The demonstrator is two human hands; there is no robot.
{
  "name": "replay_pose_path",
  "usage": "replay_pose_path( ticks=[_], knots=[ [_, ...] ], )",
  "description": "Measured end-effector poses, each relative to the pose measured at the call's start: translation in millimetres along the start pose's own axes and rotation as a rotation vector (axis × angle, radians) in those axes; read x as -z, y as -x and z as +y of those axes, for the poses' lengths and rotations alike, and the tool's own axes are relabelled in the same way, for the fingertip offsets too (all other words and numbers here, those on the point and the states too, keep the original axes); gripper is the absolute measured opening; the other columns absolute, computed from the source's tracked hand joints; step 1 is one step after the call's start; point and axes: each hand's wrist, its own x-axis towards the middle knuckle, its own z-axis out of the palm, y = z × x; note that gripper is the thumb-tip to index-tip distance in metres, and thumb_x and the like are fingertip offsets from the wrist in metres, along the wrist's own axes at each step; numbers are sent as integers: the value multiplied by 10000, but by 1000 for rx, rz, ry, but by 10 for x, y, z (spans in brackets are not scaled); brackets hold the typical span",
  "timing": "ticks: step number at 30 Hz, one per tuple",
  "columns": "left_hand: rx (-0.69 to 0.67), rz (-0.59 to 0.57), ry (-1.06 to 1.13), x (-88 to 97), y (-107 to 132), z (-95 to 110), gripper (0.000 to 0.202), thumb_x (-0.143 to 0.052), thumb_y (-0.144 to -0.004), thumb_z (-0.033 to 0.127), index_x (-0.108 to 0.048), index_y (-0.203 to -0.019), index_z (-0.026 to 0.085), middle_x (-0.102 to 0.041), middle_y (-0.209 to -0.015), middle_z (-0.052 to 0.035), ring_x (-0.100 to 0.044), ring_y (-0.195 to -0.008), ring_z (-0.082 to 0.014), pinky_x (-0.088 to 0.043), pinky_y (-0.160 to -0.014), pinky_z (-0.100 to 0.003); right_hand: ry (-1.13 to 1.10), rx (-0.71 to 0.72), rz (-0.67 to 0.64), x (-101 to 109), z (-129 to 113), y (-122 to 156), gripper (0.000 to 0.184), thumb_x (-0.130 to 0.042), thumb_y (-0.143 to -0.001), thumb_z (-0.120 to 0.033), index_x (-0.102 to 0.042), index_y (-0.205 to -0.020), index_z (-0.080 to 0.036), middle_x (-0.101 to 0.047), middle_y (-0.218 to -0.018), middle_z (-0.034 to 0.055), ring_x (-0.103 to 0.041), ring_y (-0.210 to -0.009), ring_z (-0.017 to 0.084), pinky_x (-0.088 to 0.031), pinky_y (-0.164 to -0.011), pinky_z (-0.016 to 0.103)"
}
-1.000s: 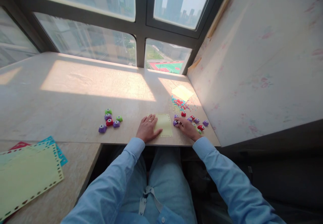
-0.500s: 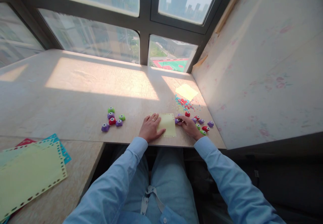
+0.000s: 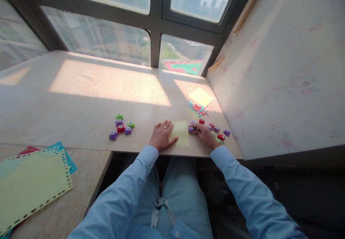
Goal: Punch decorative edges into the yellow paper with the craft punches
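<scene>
A pale yellow sheet of paper point(image 3: 181, 134) lies on the wooden ledge, with small punched holes along its edges. My left hand point(image 3: 162, 135) rests flat on its left part, fingers spread. At the sheet's right edge, my right hand point(image 3: 204, 134) grips a small purple craft punch point(image 3: 191, 128), partly covered by the fingers. Whether the paper sits in the punch's slot is too small to tell. Around my right hand stand several more punches, among them a red one point(image 3: 201, 121) and a purple one point(image 3: 226, 132).
Several punches point(image 3: 120, 128) form a group on the left of the ledge point(image 3: 88, 124). Red and blue paper bits point(image 3: 198, 109) lie near another yellow sheet point(image 3: 201, 97) by the wall point(image 3: 283, 70). Larger punched sheets point(image 3: 35, 185) overlap at lower left. Windows point(image 3: 107, 37) rise behind.
The view has shifted slightly. Both hands stay in nearly the same place on the paper and the purple craft punch.
</scene>
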Motion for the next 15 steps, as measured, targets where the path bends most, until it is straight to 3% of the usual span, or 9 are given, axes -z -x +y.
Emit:
replay_pose_path(
  ticks=[15],
  knots=[
    [4, -30, -4, 13, -8, 6, 601, -533, -859, 564, -519, -1341, 204, -449, -1498, -142, -354, -1418, -301, -262, -1128, -484, 6, 79, -52, -20, -56, -58, 288, -606, -834, -183, -710, -1101, -216, -707, -1063, 75, -649, -1005, 223, -503, -933, 395]
  ],
)
